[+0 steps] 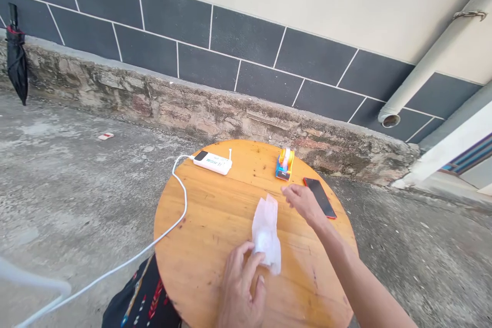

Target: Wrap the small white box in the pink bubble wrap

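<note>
Left hand (pixel 244 284): palm down over the near part of the round wooden desk (pixel 203 220), fingers loosely bent and spread, thumb well apart from them, fingertips touching the near-left edge of a translucent pinkish-white wrapper (pixel 271 210). Not gripped around, just contact at the edge. Wrapper lies flat and crinkled mid-desk, long axis pointing roughly away from the person, with a round whitish item (pixel 263 241) showing through its near half; can't tell what that is. Right hand (pixel 302 201): beyond and to the right of the wrapper, apart from it, fingers curled in with thumb and index close together; can't tell whether anything thin is pinched there. Just past it: blue-and-orange tape dispenser (pixel 285 165) with a roll in it, near the far edge. Smartphone (pixel 321 197), dark screen up, red-orange edge, lies just right of the right hand. Far left of desk: white power strip (pixel 212 162), black piece at its left end, white cable (pixel 186 200) running over the desk edge toward lower left. Off-desk: folded black umbrella (pixel 17 59) leaning against the stone wall base (pixel 184 107).
</note>
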Available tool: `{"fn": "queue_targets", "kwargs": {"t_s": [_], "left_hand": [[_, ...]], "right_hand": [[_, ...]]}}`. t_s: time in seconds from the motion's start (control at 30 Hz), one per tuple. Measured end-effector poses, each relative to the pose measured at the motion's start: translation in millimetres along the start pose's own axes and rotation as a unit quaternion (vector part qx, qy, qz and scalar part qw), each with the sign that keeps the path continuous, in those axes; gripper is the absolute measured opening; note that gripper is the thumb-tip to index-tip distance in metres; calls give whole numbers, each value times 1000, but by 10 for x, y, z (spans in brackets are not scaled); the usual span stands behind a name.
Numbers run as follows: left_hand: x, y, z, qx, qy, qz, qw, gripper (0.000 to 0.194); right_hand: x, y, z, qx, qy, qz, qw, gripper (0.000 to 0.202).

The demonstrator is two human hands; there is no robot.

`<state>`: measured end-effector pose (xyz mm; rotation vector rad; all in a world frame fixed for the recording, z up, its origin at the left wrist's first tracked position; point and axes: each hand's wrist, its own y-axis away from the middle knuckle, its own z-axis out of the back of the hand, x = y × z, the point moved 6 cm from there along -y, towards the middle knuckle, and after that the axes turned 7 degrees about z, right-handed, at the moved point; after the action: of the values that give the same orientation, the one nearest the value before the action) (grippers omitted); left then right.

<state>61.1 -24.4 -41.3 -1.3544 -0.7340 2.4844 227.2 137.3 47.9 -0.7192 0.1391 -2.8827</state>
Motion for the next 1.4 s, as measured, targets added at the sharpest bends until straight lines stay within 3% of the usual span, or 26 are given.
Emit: {"fn": "queue_targets", "kwargs": {"t_s": [0.13, 0.23, 0.37, 0.5, 0.6, 0.73, 0.9, 1.03, 1.17, 1.3, 1.4], "left_hand": [[5, -15, -2, -2, 0, 20, 1000, 42], [7, -10, 14, -8, -5, 11, 1000, 42], [-9, 5, 38, -13, 1, -7, 1000, 41], [-30, -9, 44, -4, 2, 7, 1000, 40], [-35, -22, 37, 5, 6, 18, 1000, 39], [-33, -16, 53, -23, 6, 8, 1000, 36], [-25, -80, 65, -17, -16, 37, 999, 36], [78, -214, 129, 15, 12, 128, 992, 30], [312, -270, 304, -11, -3, 221, 975, 38], [515, -237, 393, -7, -37, 227, 973, 40], [578, -194, 418, 0, -22, 213, 977, 39]], "right_hand": [[308, 270, -168, 42, 59, 27, 997, 39], [321, 313, -245, 53, 73, 25, 996, 30], [-68, 479, -139, 54, 56, 18, 997, 26], [-601, 902, 23, 31, 36, -21, 999, 28], [-729, 1236, 73, -11, 11, -42, 999, 31], [-440, 1471, -3, -102, -92, -7, 990, 31], [-53, 1432, -243, -172, -128, 44, 976, 48], [-91, 1338, -376, -183, -207, 34, 960, 34], [-214, 1434, -302, -218, -268, 81, 935, 22], [-82, 1731, -194, -164, -232, 254, 925, 26], [74, 1952, -221, -69, -127, 302, 942, 25]]}}
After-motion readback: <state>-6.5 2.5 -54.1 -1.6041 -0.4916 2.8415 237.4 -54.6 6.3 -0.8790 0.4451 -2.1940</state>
